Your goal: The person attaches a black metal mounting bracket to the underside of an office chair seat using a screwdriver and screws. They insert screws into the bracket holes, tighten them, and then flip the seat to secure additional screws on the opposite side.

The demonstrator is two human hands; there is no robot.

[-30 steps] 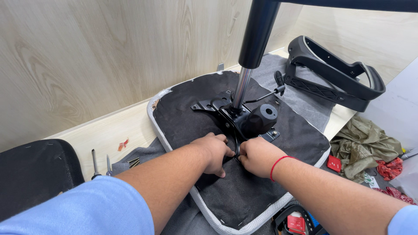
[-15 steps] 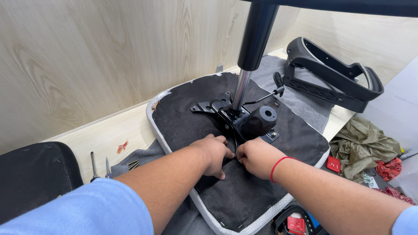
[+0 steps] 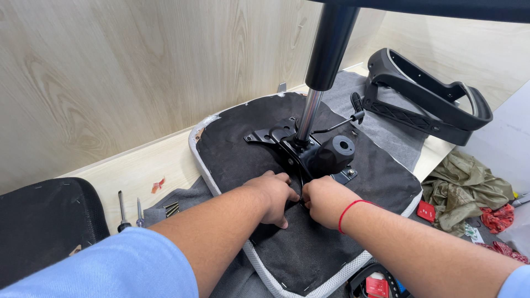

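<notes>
Gas-lift column (image 3: 326, 72) upright on mech plate (image 3: 309, 154); L hand (image 3: 273, 196), R hand (image 3: 326, 200) grips curled on it.

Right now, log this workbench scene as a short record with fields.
Setting: pale wooden bench against a wood-grain wall
Main thing: upturned seat cushion, black fabric underside, pale stapled edge
Fitted on it: black metal mechanism plate with chrome gas cylinder rising from it and a black knob
Left hand: on the plate's near edge, fingers curled
Right hand: beside the left, on the same edge; red wrist band
Left of cushion: screwdrivers, loose screws
Right: black plastic armrest frame, olive cloth
</notes>
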